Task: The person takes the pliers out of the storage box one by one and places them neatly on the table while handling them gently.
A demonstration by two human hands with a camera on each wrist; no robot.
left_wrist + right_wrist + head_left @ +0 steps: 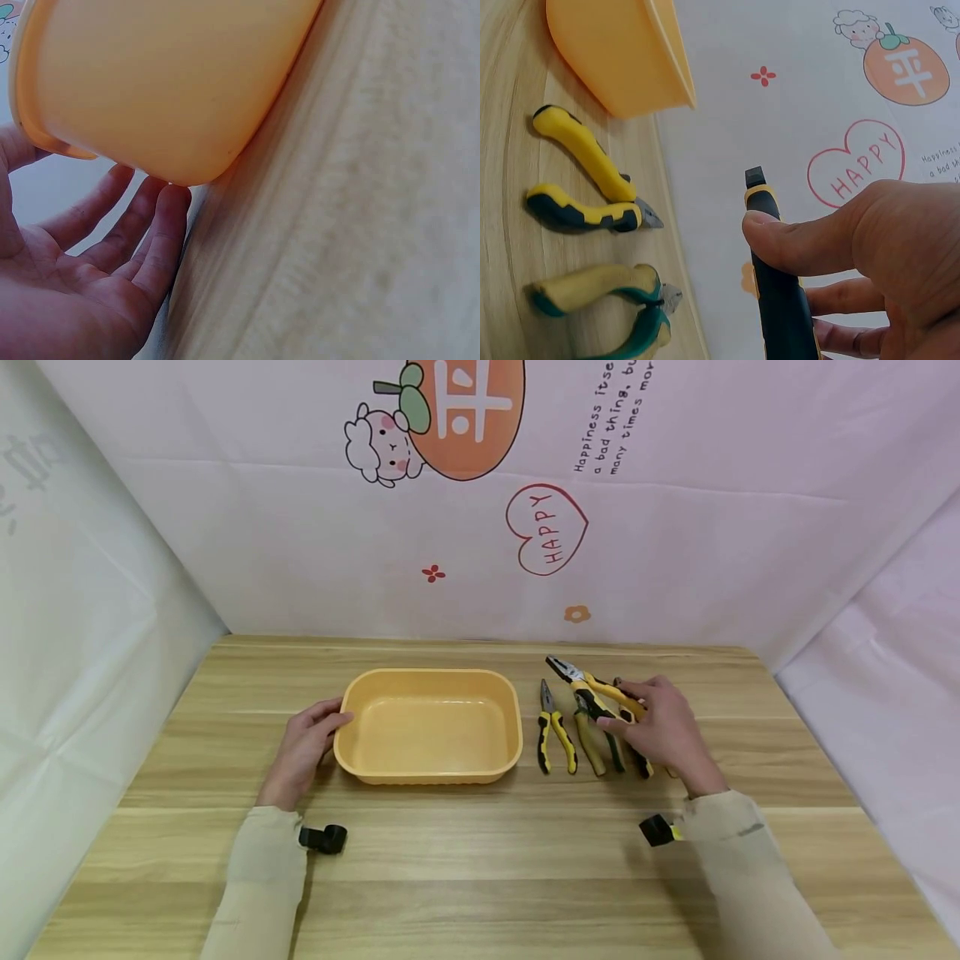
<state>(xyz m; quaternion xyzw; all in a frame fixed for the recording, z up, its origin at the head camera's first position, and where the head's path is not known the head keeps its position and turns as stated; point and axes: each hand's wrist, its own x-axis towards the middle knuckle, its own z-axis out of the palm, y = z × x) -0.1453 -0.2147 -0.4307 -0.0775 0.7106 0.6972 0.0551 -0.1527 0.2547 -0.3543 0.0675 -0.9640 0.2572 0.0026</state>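
Note:
My left hand holds the left end of a yellow plastic bin, its thumb over the rim and its fingers against the outer wall. My right hand grips combination pliers by their yellow-and-black handles, raised over the table with the nose toward the back. In the right wrist view the thumb presses along one dark handle. Needle-nose pliers lie between the bin and that hand. Beside them lie cutters with tan-and-green handles. Another yellow-and-black-handled tool is partly hidden below the right hand.
Everything lies on a wood-grain table. A white printed cloth rises behind its far edge, with more cloth at both sides. Small black cameras are strapped at the wrists.

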